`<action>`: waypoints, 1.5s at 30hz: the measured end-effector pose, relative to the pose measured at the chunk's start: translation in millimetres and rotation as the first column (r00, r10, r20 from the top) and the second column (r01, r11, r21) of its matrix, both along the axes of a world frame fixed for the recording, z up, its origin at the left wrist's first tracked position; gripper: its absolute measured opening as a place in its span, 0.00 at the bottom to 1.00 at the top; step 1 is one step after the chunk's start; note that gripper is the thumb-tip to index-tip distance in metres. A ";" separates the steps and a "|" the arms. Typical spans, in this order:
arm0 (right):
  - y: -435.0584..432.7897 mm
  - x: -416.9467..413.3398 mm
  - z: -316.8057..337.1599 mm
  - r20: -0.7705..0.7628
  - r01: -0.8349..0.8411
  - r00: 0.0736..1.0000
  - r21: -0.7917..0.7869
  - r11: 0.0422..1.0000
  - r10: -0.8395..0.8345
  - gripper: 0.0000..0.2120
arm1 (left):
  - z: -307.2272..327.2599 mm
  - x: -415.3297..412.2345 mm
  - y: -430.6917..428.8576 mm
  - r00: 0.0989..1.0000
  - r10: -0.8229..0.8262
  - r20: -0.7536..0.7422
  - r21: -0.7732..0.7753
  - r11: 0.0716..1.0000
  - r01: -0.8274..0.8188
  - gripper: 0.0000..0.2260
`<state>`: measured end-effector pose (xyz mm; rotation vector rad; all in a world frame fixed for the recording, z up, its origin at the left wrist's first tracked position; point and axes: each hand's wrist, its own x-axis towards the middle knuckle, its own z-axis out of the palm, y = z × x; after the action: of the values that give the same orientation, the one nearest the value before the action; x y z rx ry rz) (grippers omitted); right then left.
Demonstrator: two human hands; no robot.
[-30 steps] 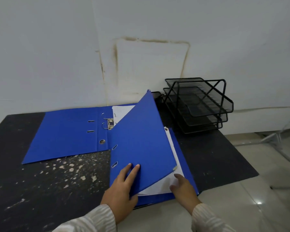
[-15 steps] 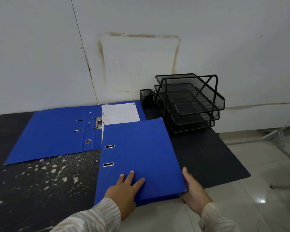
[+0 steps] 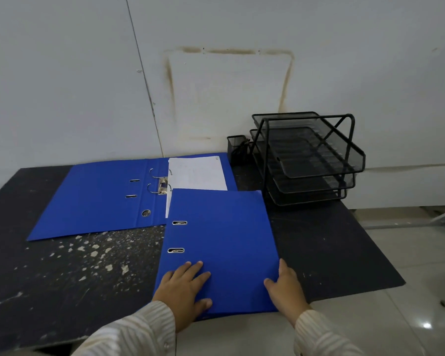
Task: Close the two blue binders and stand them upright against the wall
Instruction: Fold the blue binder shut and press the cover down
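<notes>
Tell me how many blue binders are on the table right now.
2. The closed binder lies flat at the near edge under the left hand and right hand. The open binder lies flat behind it, near the wall.

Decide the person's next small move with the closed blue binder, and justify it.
Probably lift the closed blue cardboard binder upright toward the grey wall: it lies flat, left hand on its cover, right hand at its edge.

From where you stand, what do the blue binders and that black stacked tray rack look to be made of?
The closed blue binder and the open blue binder look like matte, plastic-coated board, stiff and flat, with shiny metal rings. The black stacked tray rack looks like painted wire mesh: see-through.
</notes>
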<state>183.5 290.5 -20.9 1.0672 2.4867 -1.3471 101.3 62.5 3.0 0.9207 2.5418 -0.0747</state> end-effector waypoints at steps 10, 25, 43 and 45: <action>-25.4 -44.4 -2.2 0.246 -0.333 0.936 0.381 0.863 0.252 0.29 | -16.1 -64.0 -22.2 0.943 0.328 0.054 0.191 0.924 -0.332 0.36; -91.5 -161.8 19.2 0.151 -0.568 0.821 0.307 0.764 0.551 0.27 | -19.9 -195.5 3.7 0.661 0.520 0.541 0.500 0.433 -0.750 0.23; -114.9 -192.7 25.8 0.223 -0.582 0.813 0.339 0.739 0.537 0.25 | -48.4 -228.1 5.0 0.577 0.468 0.669 0.395 0.434 -0.810 0.23; -116.2 -194.6 27.1 0.240 -0.590 0.807 0.356 0.725 0.539 0.24 | -50.7 -228.9 6.9 0.593 0.486 0.642 0.398 0.450 -0.799 0.23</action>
<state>-11.1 174.3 6.2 0.3302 2.7318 -0.5675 -127.6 69.4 -47.6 -0.0108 2.2654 1.2277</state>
